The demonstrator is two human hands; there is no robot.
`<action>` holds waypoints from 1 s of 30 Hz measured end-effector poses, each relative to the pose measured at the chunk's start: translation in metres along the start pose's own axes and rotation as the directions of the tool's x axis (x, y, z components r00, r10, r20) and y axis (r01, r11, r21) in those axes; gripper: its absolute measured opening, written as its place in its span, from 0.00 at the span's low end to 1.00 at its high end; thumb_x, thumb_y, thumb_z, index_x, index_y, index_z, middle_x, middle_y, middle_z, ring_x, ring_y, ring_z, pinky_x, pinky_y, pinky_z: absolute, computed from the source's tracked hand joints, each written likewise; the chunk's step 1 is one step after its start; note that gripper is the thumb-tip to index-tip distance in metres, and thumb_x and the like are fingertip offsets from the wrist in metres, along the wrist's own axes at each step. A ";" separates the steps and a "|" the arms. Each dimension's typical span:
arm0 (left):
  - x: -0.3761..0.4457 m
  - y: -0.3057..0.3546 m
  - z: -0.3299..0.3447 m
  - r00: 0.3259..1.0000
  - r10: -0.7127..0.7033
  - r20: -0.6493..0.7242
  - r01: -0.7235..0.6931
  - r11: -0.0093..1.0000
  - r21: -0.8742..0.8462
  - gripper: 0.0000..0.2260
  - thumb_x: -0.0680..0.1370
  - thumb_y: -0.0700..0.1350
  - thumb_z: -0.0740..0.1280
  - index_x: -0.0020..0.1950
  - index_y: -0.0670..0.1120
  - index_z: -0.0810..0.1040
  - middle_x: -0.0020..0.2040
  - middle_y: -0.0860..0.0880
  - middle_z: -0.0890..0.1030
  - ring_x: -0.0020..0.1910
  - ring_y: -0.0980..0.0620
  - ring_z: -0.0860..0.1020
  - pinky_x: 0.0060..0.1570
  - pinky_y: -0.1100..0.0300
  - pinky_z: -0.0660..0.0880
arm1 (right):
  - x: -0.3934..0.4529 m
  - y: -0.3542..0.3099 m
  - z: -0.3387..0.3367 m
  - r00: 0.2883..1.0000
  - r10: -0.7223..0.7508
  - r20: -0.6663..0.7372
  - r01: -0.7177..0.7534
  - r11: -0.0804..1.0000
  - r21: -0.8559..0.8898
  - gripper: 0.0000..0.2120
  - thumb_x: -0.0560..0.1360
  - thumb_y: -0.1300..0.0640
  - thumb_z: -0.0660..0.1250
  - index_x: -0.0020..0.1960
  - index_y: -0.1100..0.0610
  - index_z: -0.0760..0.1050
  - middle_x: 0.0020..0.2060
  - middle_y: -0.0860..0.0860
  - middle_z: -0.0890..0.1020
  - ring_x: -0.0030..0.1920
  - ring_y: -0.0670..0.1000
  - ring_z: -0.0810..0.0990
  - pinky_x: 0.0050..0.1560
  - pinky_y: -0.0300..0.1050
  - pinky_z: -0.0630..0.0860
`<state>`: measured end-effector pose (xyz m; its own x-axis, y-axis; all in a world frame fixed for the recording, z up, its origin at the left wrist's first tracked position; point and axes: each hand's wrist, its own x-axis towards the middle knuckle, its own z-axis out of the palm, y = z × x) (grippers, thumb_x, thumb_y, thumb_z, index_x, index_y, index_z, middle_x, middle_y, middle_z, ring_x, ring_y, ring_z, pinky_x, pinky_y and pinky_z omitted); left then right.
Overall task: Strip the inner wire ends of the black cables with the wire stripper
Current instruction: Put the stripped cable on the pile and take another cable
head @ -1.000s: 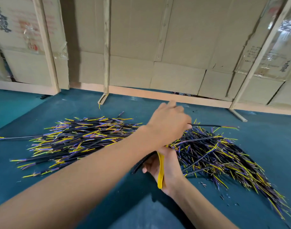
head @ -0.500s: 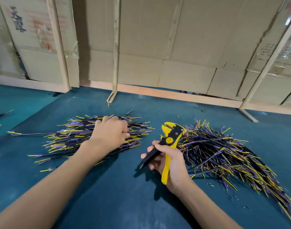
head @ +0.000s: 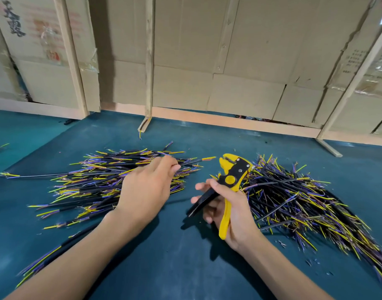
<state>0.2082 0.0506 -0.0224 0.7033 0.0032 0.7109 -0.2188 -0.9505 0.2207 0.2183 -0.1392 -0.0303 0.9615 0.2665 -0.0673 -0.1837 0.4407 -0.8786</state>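
Two heaps of short black cables with yellow and purple inner wires lie on the teal mat: a left pile (head: 92,180) and a right pile (head: 294,202). My left hand (head: 146,191) rests on the right edge of the left pile. Its fingertips pinch one black cable (head: 194,161), whose yellow tip points right. My right hand (head: 235,215) grips the yellow and black wire stripper (head: 231,178) between the piles, jaws up and away from me, nothing in the jaws.
Cardboard panels (head: 239,61) on wooden battens (head: 148,61) close off the back of the mat. A few loose cables (head: 40,263) lie at the lower left under my forearm. Small insulation scraps (head: 282,243) are scattered near the right pile.
My left hand swung from the right pile across to the left pile, then picked at its right edge. The right hand kept the stripper in about the same place.
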 end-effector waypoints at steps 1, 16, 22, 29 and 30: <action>-0.002 0.001 0.003 0.991 -0.099 0.087 0.114 0.974 -0.196 0.10 0.86 0.48 0.58 0.53 0.48 0.78 0.40 0.53 0.80 0.34 0.47 0.77 0.34 0.53 0.72 | 0.000 -0.001 -0.002 1.000 -0.014 -0.006 0.014 1.000 -0.005 0.14 0.73 0.54 0.70 0.54 0.60 0.74 0.51 0.61 0.85 0.43 0.64 0.86 0.22 0.41 0.68; -0.005 0.025 0.006 0.748 -0.133 0.651 0.599 -0.289 -0.747 0.10 0.78 0.46 0.66 0.58 0.47 0.78 0.53 0.46 0.85 0.44 0.48 0.85 0.47 0.54 0.73 | -0.009 0.001 -0.004 0.992 -0.055 0.111 0.062 0.996 -0.068 0.07 0.73 0.58 0.71 0.48 0.58 0.75 0.48 0.61 0.85 0.40 0.62 0.86 0.22 0.39 0.67; -0.010 0.026 0.010 0.787 -0.164 0.594 0.550 -0.247 -0.797 0.09 0.77 0.45 0.68 0.57 0.48 0.83 0.45 0.49 0.81 0.39 0.51 0.81 0.41 0.59 0.78 | -0.012 0.001 -0.002 0.995 -0.066 0.074 0.076 0.987 -0.142 0.12 0.70 0.61 0.75 0.50 0.58 0.75 0.44 0.61 0.85 0.41 0.65 0.86 0.22 0.39 0.66; -0.012 0.028 0.017 0.787 -0.157 0.596 0.557 -0.234 -0.797 0.11 0.75 0.42 0.71 0.57 0.45 0.84 0.39 0.46 0.78 0.34 0.50 0.76 0.37 0.53 0.76 | -0.009 0.003 -0.003 0.996 -0.088 0.015 0.090 0.983 -0.158 0.07 0.75 0.66 0.73 0.50 0.60 0.76 0.40 0.60 0.84 0.40 0.64 0.83 0.22 0.39 0.66; -0.011 0.027 0.017 0.783 -0.143 0.605 0.571 -0.218 -0.791 0.12 0.75 0.41 0.71 0.58 0.43 0.84 0.39 0.45 0.78 0.34 0.49 0.76 0.40 0.51 0.76 | -0.009 0.004 -0.004 0.996 -0.094 -0.003 0.093 0.983 -0.158 0.07 0.76 0.66 0.72 0.51 0.61 0.76 0.41 0.61 0.84 0.40 0.63 0.83 0.22 0.39 0.66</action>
<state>0.2061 0.0198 -0.0351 0.9914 -0.0498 0.1212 -0.0855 0.4547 0.8865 0.2099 -0.1433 -0.0351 0.9751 0.2213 0.0147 -0.0590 0.3224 -0.9448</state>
